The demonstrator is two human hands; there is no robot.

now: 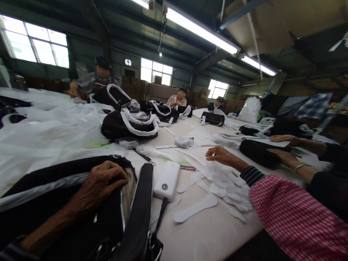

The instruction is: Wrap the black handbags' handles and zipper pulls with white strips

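A large black handbag (108, 214) with a silver zip and beige lining lies open in front of me at the lower left. My left hand (104, 181) is closed on its edge near the zip, fingertips curled out of sight. To the right, my right hand (224, 157) hovers over the table, fingers loosely bent and apart, nothing visible in them. Below it lies a pile of white scalloped paper pieces (223, 186); one long piece (195, 209) is separate. A white power bank (167, 179) with a black cable sits beside the bag's black flap (140, 206).
A co-worker's hands (285, 156) rest on a black bag (255, 150) at right. Black handbags with white-wrapped handles (127, 123) stand farther back. White wrapping sheets (54, 134) cover the left side. A coiled wrapped strap (183, 141) lies mid-table. Several people sit across the table.
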